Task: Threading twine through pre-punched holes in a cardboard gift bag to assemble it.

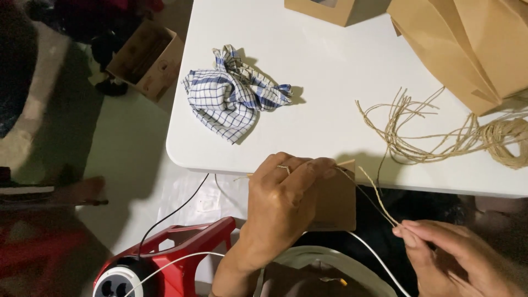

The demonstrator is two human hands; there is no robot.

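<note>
Both hands grip: left hand half hides a brown box, right hand, partly cropped, pinches twine.

A crumpled blue-and-white checked cloth lies on the white table, well apart from a loose bundle of tan twine strands. 2 brown paper bags lie at the far right corner (overlapping). An open cardboard box sits on the floor, and a red plastic stool stands nearer.
</note>
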